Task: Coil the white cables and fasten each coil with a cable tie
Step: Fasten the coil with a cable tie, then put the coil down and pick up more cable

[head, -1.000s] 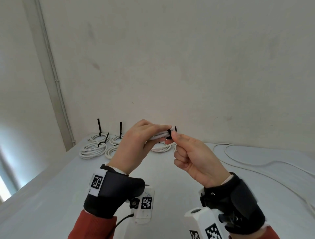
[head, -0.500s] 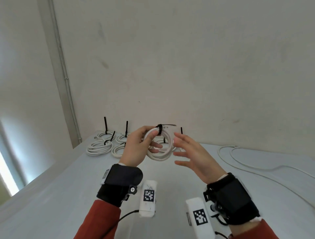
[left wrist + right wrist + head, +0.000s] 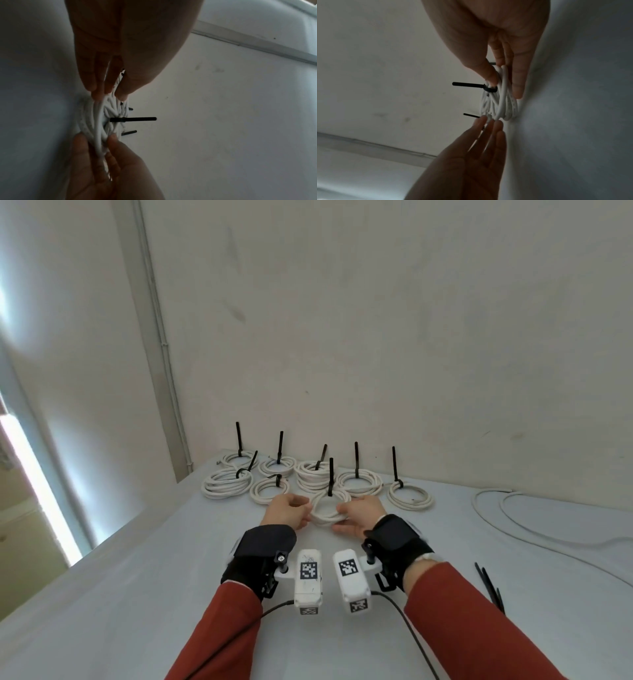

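left hand (image 3: 287, 513): is pinching the left rim of the white coil (image 3: 328, 512) between thumb and fingers.
right hand (image 3: 359, 515): is gripping the right rim, thumb over the strands.
coil: is resting on the table (image 3: 137, 594), just before the tied coils (image 3: 224, 487).
cable tie (image 3: 331, 477): is standing upright from its far rim.
wrist cameras (image 3: 308, 580): are showing square black-and-white code marks; any letters i cannot read.

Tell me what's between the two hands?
A white cable coil with a black tie sticking up, in the head view; left hand and right hand hold its sides.
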A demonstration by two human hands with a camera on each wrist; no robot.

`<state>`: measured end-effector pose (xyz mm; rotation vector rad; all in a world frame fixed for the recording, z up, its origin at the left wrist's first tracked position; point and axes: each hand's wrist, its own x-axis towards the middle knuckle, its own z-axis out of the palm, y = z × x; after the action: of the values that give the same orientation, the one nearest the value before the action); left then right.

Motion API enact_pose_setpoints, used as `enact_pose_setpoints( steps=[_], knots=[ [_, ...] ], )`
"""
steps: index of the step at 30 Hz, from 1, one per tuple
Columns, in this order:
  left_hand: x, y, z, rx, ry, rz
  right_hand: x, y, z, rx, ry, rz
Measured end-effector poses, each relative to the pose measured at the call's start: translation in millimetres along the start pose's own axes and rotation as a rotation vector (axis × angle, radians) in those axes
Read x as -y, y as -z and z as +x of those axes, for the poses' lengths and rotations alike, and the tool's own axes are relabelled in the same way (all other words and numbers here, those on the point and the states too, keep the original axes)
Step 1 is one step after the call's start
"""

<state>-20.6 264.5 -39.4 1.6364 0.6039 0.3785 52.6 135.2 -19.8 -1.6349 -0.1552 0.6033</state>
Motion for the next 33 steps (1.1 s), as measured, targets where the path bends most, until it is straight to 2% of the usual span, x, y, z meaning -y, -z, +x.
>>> enact_pose_setpoints(
  steps=[2,3,5,6,7,8,10,13,16,20,24,27,30,33],
  knots=[
    [6.5,2.1,5.7,-0.031,0.009,0.055,-9.2,-2.1,16.0,0.004,0.023,-0.171],
    [9.5,2.9,8.7,-0.058,0.014,0.083,-7.4,-1.8,17.3,0.048,-0.041,-0.187],
    [14.8,4.9,12.6,-0.103,0.031,0.104,-11.3,-7.8,11.4,0.009,0.017,-0.505],
    [16.7,6.0,14.3,-0.126,0.032,0.1,-8.3,-8.3,13.6,0.049,0.009,-0.537],
    [18.7,6.9,16.0,-0.146,0.027,0.099,-6.2,-12.2,12.8,0.027,0.016,-0.491],
    [20.1,7.6,16.9,-0.162,0.018,0.109,-6.8,-17.6,16.1,-0.01,0.07,-0.563],
    [21.5,8.1,18.0,-0.185,-0.009,0.163,-9.1,-23.1,22.6,-0.079,0.07,-0.633],
    [17.4,5.3,13.8,-0.184,-0.029,0.279,-4.8,-21.3,11.0,-0.036,0.122,-0.84],
    [8.3,-2.3,4.0,-0.149,-0.07,0.462,-0.8,-11.0,-6.0,0.057,0.165,-0.764],
    [-5.9,-18.9,-9.2,-0.12,-0.3,0.728,8.3,20.2,-30.3,0.084,0.188,-0.685],
    [-30.0,-54.9,-30.2,-0.142,-0.614,0.864,19.2,80.3,-63.8,-0.05,0.305,-0.714],
    [-48.4,-93.2,-52.1,-0.024,-0.76,0.879,19.9,139.1,-92.2,-0.214,0.279,-0.724],
    [-57.8,-134.5,-70.8,0.115,-0.857,0.896,12.7,201.1,-115.9,-0.415,0.169,-0.806],
    [-63.1,-173.4,-89.2,0.207,-0.909,0.895,-5.4,264.6,-128.8,-0.582,-0.112,-1.042]
  ],
)
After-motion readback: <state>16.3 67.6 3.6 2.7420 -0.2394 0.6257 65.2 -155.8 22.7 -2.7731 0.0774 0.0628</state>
